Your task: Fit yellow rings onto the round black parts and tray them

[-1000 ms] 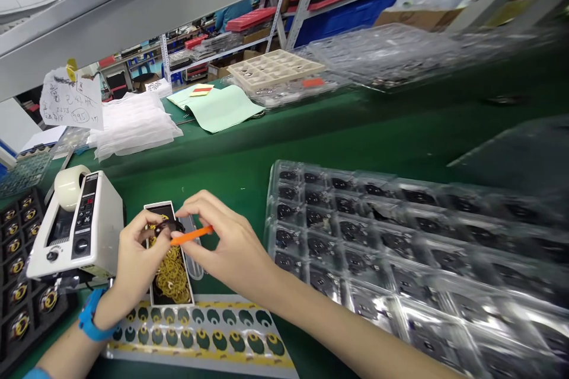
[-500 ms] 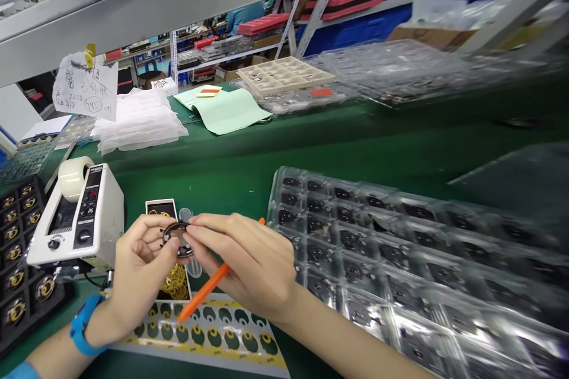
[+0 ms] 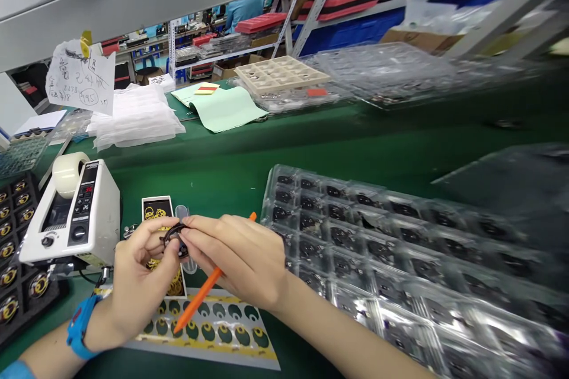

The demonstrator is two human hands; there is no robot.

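Pen orange, wristband blue, tabletop green, tape disp. white w/ blk panel.

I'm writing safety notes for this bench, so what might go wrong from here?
The dark ring, pinched between the left hand and right hand, might slip and drop among the yellow pieces in the box.

The orange tool, also in the right hand, juts out over the sticker sheet; a turn of the wrist could scuff a sticker.

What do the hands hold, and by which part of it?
The left hand and right hand hold a dark ring by its rim; the right also holds an orange stick near its middle.
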